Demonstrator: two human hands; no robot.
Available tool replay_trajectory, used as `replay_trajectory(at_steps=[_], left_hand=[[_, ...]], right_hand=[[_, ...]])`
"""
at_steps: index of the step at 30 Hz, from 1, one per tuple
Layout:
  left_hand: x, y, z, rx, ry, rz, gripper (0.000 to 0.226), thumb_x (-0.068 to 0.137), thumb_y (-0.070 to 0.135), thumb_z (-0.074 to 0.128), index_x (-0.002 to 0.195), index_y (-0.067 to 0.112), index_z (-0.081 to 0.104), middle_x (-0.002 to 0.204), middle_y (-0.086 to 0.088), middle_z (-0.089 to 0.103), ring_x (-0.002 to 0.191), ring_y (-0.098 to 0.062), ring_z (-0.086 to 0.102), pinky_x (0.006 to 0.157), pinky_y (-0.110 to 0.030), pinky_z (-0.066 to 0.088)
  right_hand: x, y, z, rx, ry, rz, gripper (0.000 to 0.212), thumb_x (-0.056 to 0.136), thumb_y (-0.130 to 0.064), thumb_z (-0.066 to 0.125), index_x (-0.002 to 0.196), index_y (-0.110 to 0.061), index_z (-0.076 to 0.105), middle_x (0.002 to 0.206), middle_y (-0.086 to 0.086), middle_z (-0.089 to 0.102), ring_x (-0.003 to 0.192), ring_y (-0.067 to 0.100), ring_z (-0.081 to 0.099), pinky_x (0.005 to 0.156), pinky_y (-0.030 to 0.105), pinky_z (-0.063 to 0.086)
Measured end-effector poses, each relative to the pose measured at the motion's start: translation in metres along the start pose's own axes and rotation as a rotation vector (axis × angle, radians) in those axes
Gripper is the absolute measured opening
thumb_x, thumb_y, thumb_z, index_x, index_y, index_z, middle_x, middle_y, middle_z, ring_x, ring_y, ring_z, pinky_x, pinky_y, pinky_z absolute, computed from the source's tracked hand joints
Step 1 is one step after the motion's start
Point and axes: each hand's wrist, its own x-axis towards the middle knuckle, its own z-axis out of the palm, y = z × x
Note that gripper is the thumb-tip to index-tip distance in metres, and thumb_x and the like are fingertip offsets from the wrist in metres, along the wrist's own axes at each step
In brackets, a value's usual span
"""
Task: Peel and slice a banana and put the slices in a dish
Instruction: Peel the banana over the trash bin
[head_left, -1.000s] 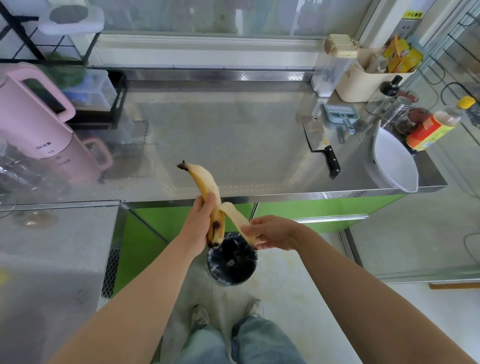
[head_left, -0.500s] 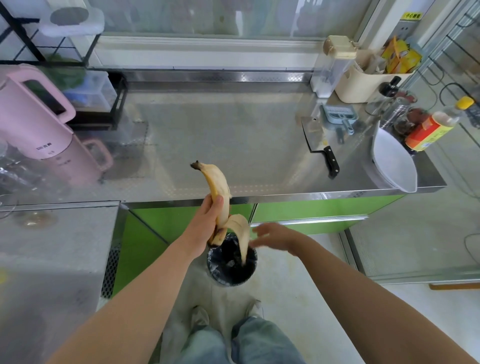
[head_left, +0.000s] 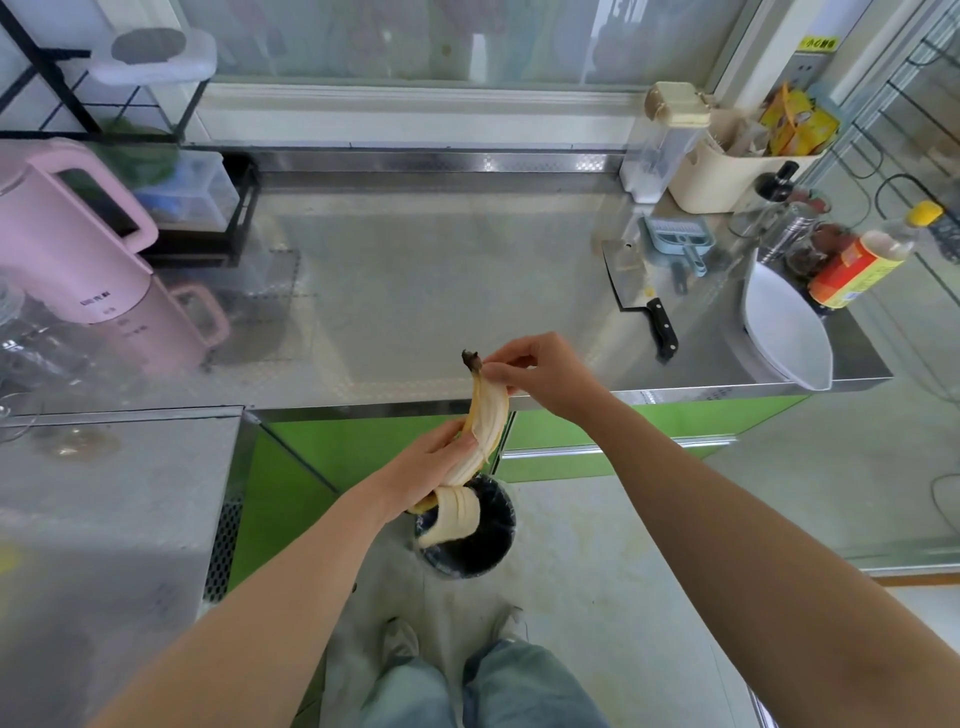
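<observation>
Holding the banana (head_left: 485, 421) upright, out past the front edge of the surface (head_left: 415, 291), I have my left hand (head_left: 431, 467) wrapped round its lower half so the fruit cannot swing while I work at the top. My right hand (head_left: 540, 374) is up at the 12 o'clock end, fingertips pinched on the skin just below the dark stem. So the two hands are apart along the fruit, each clamped on it. One strip of peel (head_left: 457, 514) is already folded down and hangs at 6 o'clock below my left hand, right above the black bin (head_left: 478, 545) on the floor. I stand here for that reason, so the skin can drop straight in. I judge the peeling partway done, with pale flesh showing on the side facing me and skin left on the rest. The next pull should run from 12 towards 6 o'clock, with a light grip, since a soft banana could snap or bruise. Slicing has not begun: the knife (head_left: 644, 306) lies flat on the surface at about 2 o'clock from the banana. The white dish (head_left: 784, 327) sits beyond it near 3 o'clock, by the right edge, with no slices in it
</observation>
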Motion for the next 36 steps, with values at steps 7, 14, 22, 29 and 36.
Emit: replay_trajectory(at_steps=[7, 14, 22, 29, 36], left_hand=[[-0.005, 0.01, 0.002, 0.205, 0.006, 0.087, 0.037, 0.096, 0.046, 0.041, 0.13, 0.031, 0.047, 0.113, 0.014, 0.061, 0.103, 0.001, 0.056, 0.086, -0.018, 0.043], [-0.004, 0.01, 0.004, 0.255, -0.001, 0.125, 0.034, 0.096, 0.044, 0.043, 0.127, 0.032, 0.05, 0.101, 0.02, 0.063, 0.086, 0.011, 0.057, 0.075, -0.013, 0.039], [-0.004, 0.012, -0.003, 0.28, -0.004, 0.139, 0.03, 0.096, 0.04, 0.045, 0.124, 0.031, 0.05, 0.098, 0.021, 0.062, 0.083, 0.014, 0.056, 0.071, -0.006, 0.038], [0.0, 0.009, -0.004, 0.26, 0.011, 0.143, 0.027, 0.095, 0.041, 0.047, 0.121, 0.037, 0.048, 0.108, 0.016, 0.063, 0.094, 0.007, 0.058, 0.084, -0.016, 0.043], [0.0, 0.008, -0.005, 0.294, 0.005, 0.167, 0.027, 0.094, 0.039, 0.05, 0.12, 0.033, 0.05, 0.103, 0.015, 0.063, 0.09, 0.005, 0.058, 0.081, -0.019, 0.043]], right_hand=[[-0.005, -0.003, -0.002, -0.129, 0.014, -0.001, 0.009, 0.088, -0.011, 0.066, 0.084, -0.008, 0.073, 0.066, -0.005, 0.067, 0.051, -0.004, 0.062, 0.056, 0.007, 0.045], [-0.003, 0.0, 0.002, -0.182, 0.037, 0.029, 0.016, 0.083, -0.004, 0.058, 0.07, -0.012, 0.066, 0.055, -0.004, 0.055, 0.049, 0.01, 0.052, 0.052, 0.02, 0.048], [-0.004, 0.009, -0.005, 0.149, -0.117, 0.118, 0.011, 0.091, -0.006, 0.06, 0.086, -0.003, 0.068, 0.076, 0.009, 0.066, 0.069, 0.018, 0.064, 0.074, 0.033, 0.058], [-0.004, 0.01, -0.007, 0.262, -0.112, 0.103, 0.012, 0.09, -0.007, 0.063, 0.08, -0.005, 0.069, 0.07, 0.004, 0.068, 0.064, 0.013, 0.065, 0.066, 0.025, 0.055], [-0.004, 0.008, 0.012, 0.066, -0.012, 0.055, 0.03, 0.085, 0.002, 0.052, 0.062, -0.016, 0.052, 0.055, -0.004, 0.044, 0.052, 0.009, 0.04, 0.052, 0.023, 0.037]])
